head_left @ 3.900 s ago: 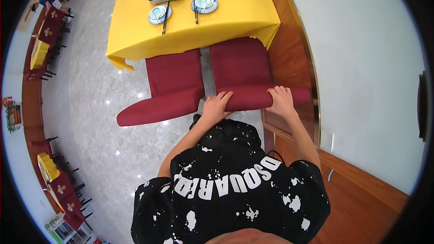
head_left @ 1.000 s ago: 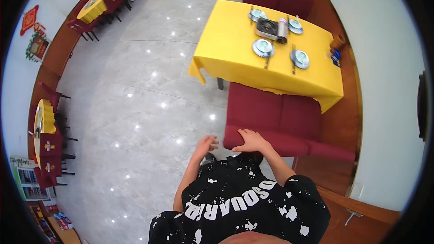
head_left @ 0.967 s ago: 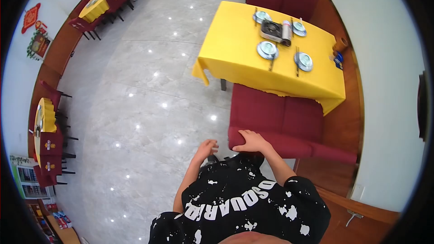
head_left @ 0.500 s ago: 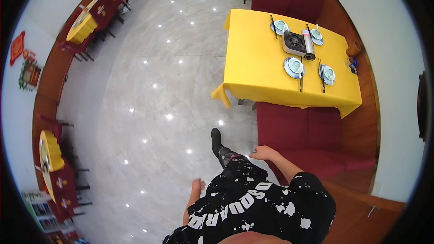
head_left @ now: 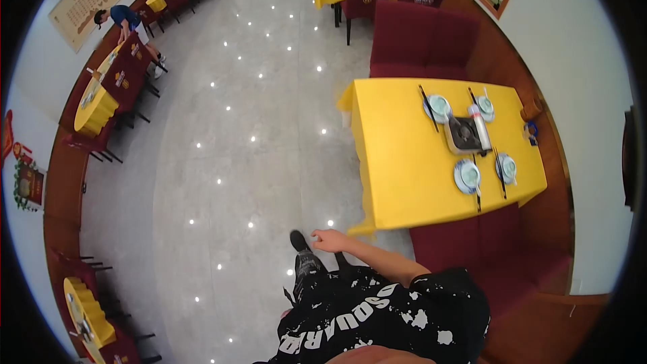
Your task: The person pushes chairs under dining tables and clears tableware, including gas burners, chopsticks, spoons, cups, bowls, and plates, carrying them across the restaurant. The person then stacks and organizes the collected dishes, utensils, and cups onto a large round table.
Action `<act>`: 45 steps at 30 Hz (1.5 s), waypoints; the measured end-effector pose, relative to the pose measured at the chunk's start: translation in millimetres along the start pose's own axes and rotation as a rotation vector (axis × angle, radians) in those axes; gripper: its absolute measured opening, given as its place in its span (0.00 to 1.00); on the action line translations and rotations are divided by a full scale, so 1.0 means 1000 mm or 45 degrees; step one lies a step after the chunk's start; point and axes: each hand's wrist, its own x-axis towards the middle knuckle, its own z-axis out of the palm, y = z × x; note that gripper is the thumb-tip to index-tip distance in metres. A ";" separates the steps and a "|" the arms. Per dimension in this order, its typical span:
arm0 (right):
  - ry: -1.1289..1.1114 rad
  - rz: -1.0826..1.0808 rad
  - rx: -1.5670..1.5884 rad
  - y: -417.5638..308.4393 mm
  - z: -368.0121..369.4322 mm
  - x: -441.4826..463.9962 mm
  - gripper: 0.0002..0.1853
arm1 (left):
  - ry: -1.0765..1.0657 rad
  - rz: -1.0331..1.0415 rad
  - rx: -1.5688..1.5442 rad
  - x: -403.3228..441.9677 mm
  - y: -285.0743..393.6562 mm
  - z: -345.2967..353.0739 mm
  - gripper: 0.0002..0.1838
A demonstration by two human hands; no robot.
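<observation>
My right hand (head_left: 328, 240) swings in front of my body above the tiled floor (head_left: 222, 249). Its fingers are loosely bent and a little apart, with no object visible in them. The nearest thing to it is the front left corner of a yellow tablecloth on a table (head_left: 404, 189); the hand is apart from the cloth. Of my left hand only a small patch of skin (head_left: 286, 312) shows beside my black shirt (head_left: 377, 317), so its fingers are hidden. One dark shoe (head_left: 298, 240) is forward on the floor.
On the table stand a portable gas stove (head_left: 464, 136) with a gas canister (head_left: 480, 128), several bowls on plates (head_left: 467, 176) and chopsticks (head_left: 500, 174). Dark red benches (head_left: 424, 37) flank it. Along the left wall, a person (head_left: 125, 20) bends over another table (head_left: 96, 111).
My view has moved forward along the aisle, and the table appears lower in it. My right hand has swung forward and left, while my left hand has gone back beside my shirt.
</observation>
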 end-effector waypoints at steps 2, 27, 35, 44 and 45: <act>0.130 0.042 0.047 0.001 -0.024 0.053 0.29 | -0.016 0.110 0.211 0.047 0.027 -0.044 0.17; 0.598 0.977 0.865 0.245 -0.332 0.460 0.22 | -0.274 0.184 0.061 0.549 0.800 -0.229 0.19; 1.056 0.797 1.701 0.205 -0.635 0.573 0.21 | -0.383 1.330 1.547 0.668 0.986 -0.188 0.15; 1.624 1.097 2.354 0.244 -0.819 0.584 0.22 | -0.637 1.743 2.312 0.824 1.366 -0.078 0.17; 1.667 1.014 2.458 0.262 -0.827 0.589 0.24 | -0.647 1.935 2.412 0.838 1.417 -0.046 0.18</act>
